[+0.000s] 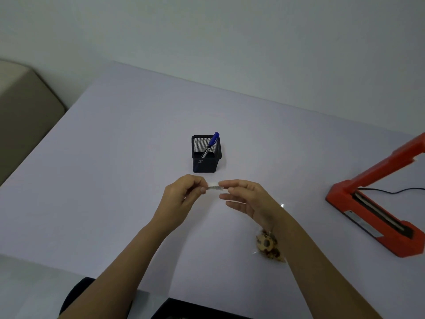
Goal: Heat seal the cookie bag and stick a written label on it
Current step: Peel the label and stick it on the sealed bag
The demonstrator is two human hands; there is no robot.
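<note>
Head view: the pale lavender table [115, 180] fills most of the picture, running back to a plain wall, with a beige cushioned seat [20, 107] off its far-left corner. On the right side of the table stands the orange-red heat sealer [372, 217], its arm raised at a slant toward the upper right, the dark sealing strip on its base exposed, and a black cord trailing off behind it. Both bare forearms reach in from the bottom edge and meet above the middle of the table. The left hand [181, 199] is curled, with thumb and forefinger pinching the left end of a small white label [214, 187]. The right hand [248, 199] pinches the label's right end between thumb and forefinger, while its other 3 fingers are loosely extended below. The label is held level between the 2 hands, clear of the table; faint marks show on it, too small to read. Just beyond the hands sits a black mesh pen holder [205, 155], with 1 blue-capped pen [210, 143] leaning in it toward the right. The clear cookie bag [268, 246] lies flat on the table beneath the right wrist, partly hidden by it, with chocolate-chip cookies visible inside. Whether its top is sealed cannot be made out.
</note>
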